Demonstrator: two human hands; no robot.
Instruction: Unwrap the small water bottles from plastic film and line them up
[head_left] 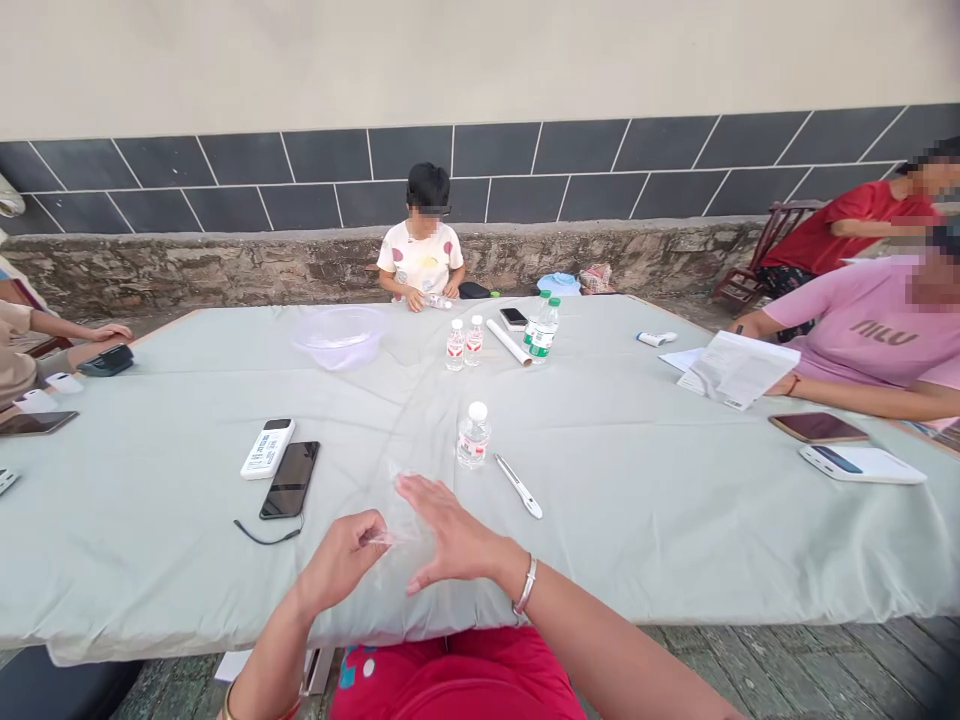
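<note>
Near the front edge of the table, my left hand (346,556) is closed, its thumb and fingers pinching a crumpled piece of thin clear plastic film (405,528). My right hand (459,532) is beside it, thumb and fingers spread apart, with the film between the two hands. Whether the right fingertips touch the film I cannot tell. Just beyond my hands stands a small clear bottle (472,440) with a white cap. To its right lies a white utility knife (519,487).
A black phone (290,480) and a white power bank (268,449) lie at left. Farther back are a translucent basin (341,340), two small bottles (464,345), a white roll (508,343) and two green-capped bottles (543,332). People sit around the table; one holds papers (739,368).
</note>
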